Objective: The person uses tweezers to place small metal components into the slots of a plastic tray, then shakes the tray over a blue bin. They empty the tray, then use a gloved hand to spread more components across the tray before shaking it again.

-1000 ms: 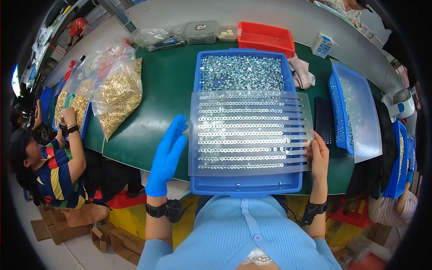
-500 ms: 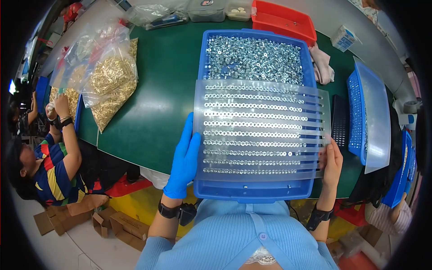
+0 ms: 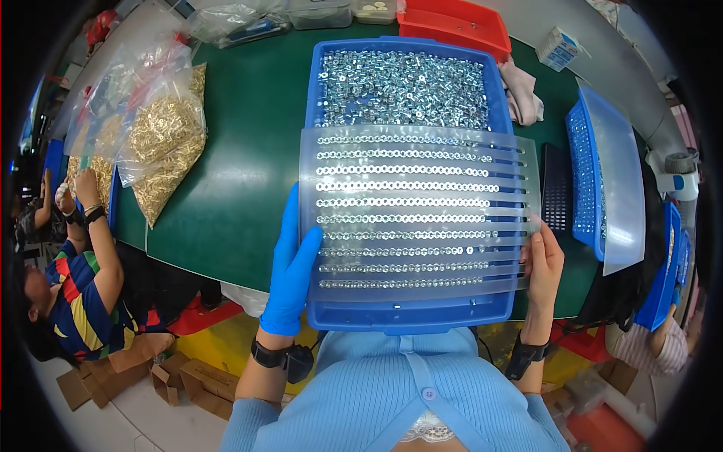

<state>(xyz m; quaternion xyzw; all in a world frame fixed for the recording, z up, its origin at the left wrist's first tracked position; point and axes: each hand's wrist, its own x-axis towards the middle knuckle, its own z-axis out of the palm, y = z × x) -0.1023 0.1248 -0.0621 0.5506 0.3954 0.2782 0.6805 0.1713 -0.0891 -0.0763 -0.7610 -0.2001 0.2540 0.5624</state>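
Between my hands is a translucent slotted plastic plate (image 3: pixel 422 290), its slots lined with rows of small shiny metal nuts (image 3: pixel 407 186). It lies over the near part of a blue tray (image 3: pixel 407 316), whose far part is heaped with loose metal nuts (image 3: pixel 407 87). My left hand (image 3: pixel 290 264), in a blue glove, grips the plate's left edge, thumb on top and fingers partly hidden. My bare right hand (image 3: pixel 544 260) has closed on the right edge near its lower corner. The right ends of the slots hold no nuts.
Bags of brass-coloured parts (image 3: pixel 169 143) lie at left, near a co-worker in a striped shirt (image 3: pixel 86 294). A red tray (image 3: pixel 456 26) stands behind. On the right are a black perforated tray (image 3: pixel 556 188) and a blue basket (image 3: pixel 586 177) under another translucent sheet (image 3: pixel 623 196).
The whole scene has shifted slightly left and up in the view. My hands keep hold of the plate, which stays over the tray much as before.
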